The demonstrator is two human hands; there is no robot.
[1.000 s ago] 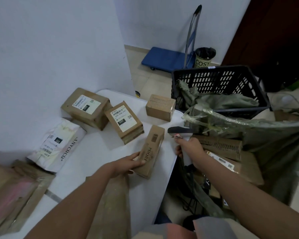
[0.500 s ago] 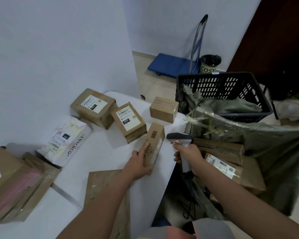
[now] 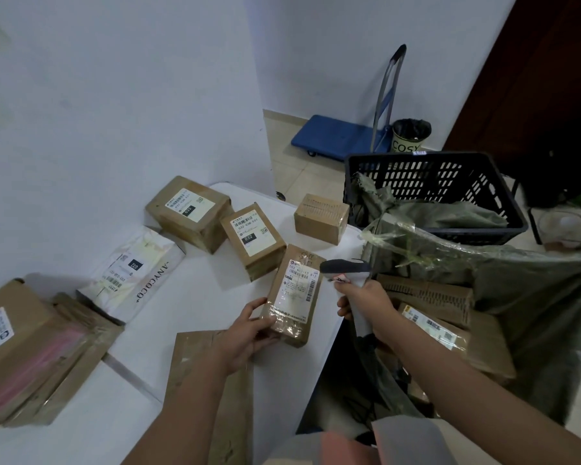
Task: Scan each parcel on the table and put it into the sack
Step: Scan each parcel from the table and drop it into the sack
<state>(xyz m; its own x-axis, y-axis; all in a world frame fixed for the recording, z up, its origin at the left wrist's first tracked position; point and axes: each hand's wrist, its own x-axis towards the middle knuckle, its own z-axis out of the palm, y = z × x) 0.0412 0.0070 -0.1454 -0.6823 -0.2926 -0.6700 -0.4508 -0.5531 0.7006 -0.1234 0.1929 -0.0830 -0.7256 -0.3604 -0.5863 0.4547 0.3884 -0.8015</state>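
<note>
My left hand (image 3: 245, 333) grips the near end of a long brown parcel (image 3: 294, 293) lying on the white table (image 3: 188, 307), its white label facing up. My right hand (image 3: 366, 300) holds a handheld scanner (image 3: 344, 268) by its grip, head just right of the parcel's label. The green sack (image 3: 534, 297) stands open to the right of the table with several boxes inside. More parcels lie on the table: a large box (image 3: 188, 209), a mid box (image 3: 252, 239), a small box (image 3: 321, 218), a white mailer bag (image 3: 131, 273).
A black plastic basket (image 3: 433, 193) stands behind the sack. A blue trolley (image 3: 339, 135) and a small bin (image 3: 411, 135) sit on the floor beyond. Flat brown mailers (image 3: 31, 357) pile at the table's left; another envelope (image 3: 212, 380) lies under my left forearm.
My left hand has turned the long parcel from its edge onto its back, so the label faces up. The scanner stays beside it.
</note>
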